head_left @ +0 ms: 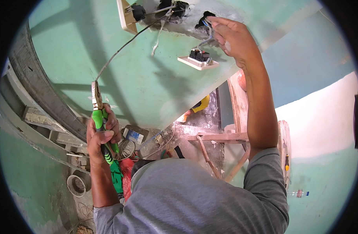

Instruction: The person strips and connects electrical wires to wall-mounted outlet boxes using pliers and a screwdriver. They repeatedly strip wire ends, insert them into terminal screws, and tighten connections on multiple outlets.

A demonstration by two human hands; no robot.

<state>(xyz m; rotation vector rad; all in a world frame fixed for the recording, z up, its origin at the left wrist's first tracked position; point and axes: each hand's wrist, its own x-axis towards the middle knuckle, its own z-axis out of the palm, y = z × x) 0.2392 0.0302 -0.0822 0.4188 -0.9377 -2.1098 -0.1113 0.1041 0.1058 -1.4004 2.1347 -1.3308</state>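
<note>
My left hand (102, 132) is wrapped round the green-and-black handles of a pair of pliers (96, 97). At the tip of the jaws is the end of a thin dark wire (118, 50), which runs up to the broken-out holes in the wall. My right hand (230, 37) is raised to another wall hole (204, 19), its fingers pinched at bluish-grey wires (208, 34). Below it, a white-framed socket (199, 58) hangs from those wires. A second white-plated fitting (128, 15) stands off the wall at the upper left, and a whitish strand (158, 38) dangles beside it.
A wooden trestle (222, 137) stands below my right arm. On an upright board lies a yellow-and-black screwdriver (287, 163), near a clear plastic bottle (298, 194). A bucket (77, 185) and coiled wire (128, 148) are on the floor. Another person's yellow sleeve (202, 104) shows past the wall edge.
</note>
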